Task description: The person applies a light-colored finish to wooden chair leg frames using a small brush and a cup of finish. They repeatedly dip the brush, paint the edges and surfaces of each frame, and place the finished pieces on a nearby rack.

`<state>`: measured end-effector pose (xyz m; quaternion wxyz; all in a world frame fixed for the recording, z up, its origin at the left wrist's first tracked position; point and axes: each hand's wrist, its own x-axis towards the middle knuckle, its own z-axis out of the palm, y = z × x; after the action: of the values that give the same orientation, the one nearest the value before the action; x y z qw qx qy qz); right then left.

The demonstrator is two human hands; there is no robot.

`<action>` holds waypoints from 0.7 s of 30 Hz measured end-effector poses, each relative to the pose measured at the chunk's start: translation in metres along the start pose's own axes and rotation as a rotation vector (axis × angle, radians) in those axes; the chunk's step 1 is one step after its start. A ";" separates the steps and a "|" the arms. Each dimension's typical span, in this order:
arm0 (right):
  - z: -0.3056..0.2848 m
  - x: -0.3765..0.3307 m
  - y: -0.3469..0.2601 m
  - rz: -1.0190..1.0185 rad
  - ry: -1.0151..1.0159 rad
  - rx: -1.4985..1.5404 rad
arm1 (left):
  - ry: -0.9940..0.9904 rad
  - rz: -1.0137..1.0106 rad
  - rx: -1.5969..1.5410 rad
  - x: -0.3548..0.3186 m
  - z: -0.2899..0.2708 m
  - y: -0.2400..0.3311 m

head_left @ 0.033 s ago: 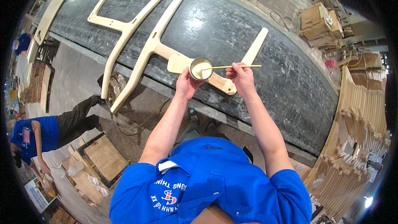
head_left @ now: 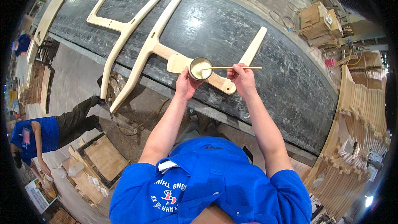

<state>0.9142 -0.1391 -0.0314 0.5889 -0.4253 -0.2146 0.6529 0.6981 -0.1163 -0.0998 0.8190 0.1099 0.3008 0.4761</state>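
Observation:
My left hand (head_left: 186, 84) is closed round a small dark-rimmed cup (head_left: 191, 70), held above the near edge of the dark tabletop (head_left: 290, 91). Inside it is a cream-coloured paste (head_left: 201, 69). Between the fingers of my right hand (head_left: 241, 77) is a thin wooden stick (head_left: 254, 67), pinched, with its left end in the paste. Beneath both hands lies a pale wooden frame (head_left: 143, 57) with two long legs and a crossbar. A flat rounded pale piece (head_left: 178, 64) shows just left of the cup; whether it is attached to anything, I cannot tell.
A second wooden frame (head_left: 123, 27) lies farther left on the tabletop. Stacked wooden parts (head_left: 360, 103) stand at the right, cartons (head_left: 317, 20) beyond the table. At the left a person in a blue shirt (head_left: 45, 135) stands near a wooden box (head_left: 101, 159).

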 end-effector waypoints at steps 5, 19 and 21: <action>-0.027 -0.018 0.001 0.004 0.078 0.129 | -0.045 -0.008 -0.073 0.003 0.008 -0.022; -0.062 -0.040 -0.022 -0.218 0.115 -0.275 | 0.031 -0.016 -0.026 -0.010 0.006 -0.054; -0.064 -0.044 -0.026 -0.307 0.100 -0.589 | 0.102 0.002 0.027 -0.022 -0.009 -0.046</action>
<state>0.9785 -0.1894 -0.0323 0.5420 -0.5715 -0.4262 0.4449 0.7172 -0.1594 -0.1198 0.8004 0.0970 0.3486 0.4779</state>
